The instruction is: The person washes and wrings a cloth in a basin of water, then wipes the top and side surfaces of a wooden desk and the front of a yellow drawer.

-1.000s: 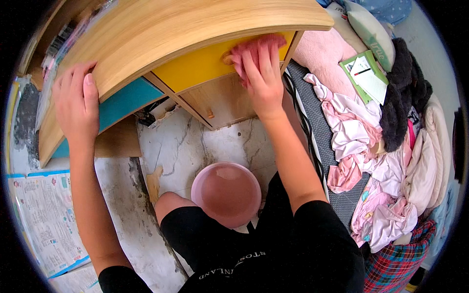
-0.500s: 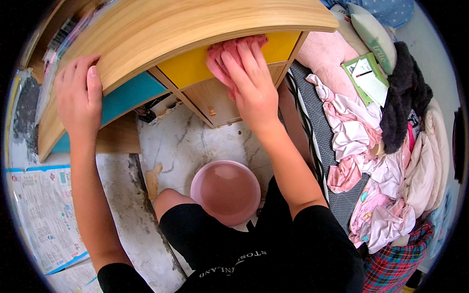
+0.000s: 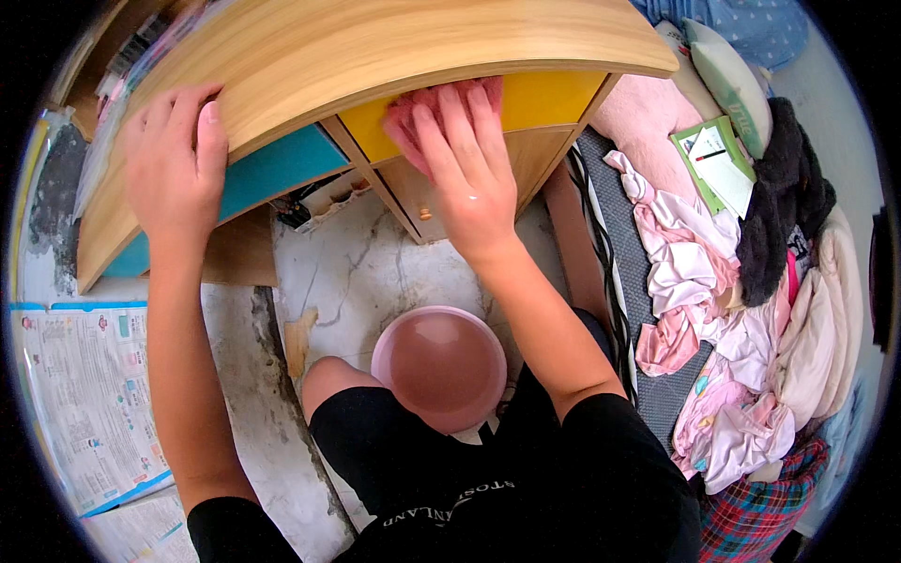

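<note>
My right hand [image 3: 472,192] presses a pink cloth [image 3: 405,131] flat against the yellow drawer front [image 3: 554,98], just under the desktop. Its fingers lie stretched over the cloth and hold it there. My left hand [image 3: 175,174] rests on the front edge of the wooden desk [image 3: 404,42], fingers on the top and thumb apart, holding nothing. Below the drawer is a wooden cabinet door [image 3: 450,188] with a small round knob. Between my legs on the floor stands a pink basin [image 3: 377,361] with water in it.
A teal drawer front [image 3: 282,178] lies left of the yellow one. Black cables [image 3: 605,244] run along the bed edge at right. Pink and white clothes [image 3: 680,263], a green folder [image 3: 690,155] and pillows crowd the bed. A printed sheet [image 3: 84,403] covers the surface at left.
My right hand has slid the cloth leftward along the yellow drawer front. The view has shifted slightly, so the desk appears farther right. My left hand stays on the desk edge.
</note>
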{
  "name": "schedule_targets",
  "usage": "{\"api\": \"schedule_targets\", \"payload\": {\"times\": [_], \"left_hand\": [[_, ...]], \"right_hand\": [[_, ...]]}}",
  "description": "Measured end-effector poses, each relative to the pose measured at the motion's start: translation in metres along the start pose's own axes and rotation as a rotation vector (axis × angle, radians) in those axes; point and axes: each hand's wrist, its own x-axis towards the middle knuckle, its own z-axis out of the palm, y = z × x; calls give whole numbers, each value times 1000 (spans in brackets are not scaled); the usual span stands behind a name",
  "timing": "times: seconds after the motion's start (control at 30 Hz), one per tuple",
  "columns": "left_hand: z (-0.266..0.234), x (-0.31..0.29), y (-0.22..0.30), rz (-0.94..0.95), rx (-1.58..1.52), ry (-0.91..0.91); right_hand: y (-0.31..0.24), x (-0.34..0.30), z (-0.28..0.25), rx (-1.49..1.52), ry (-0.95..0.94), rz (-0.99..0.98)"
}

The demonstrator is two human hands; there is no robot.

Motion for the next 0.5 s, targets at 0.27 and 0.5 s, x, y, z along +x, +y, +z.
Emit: {"api": "schedule_targets", "payload": {"times": [0.27, 0.5], "left_hand": [[3, 0, 0, 10, 3, 35], [3, -5, -1, -17, -18, 37]], "right_hand": [[-16, -66, 34, 2, -119, 85], [-47, -25, 33, 185, -46, 59]]}}
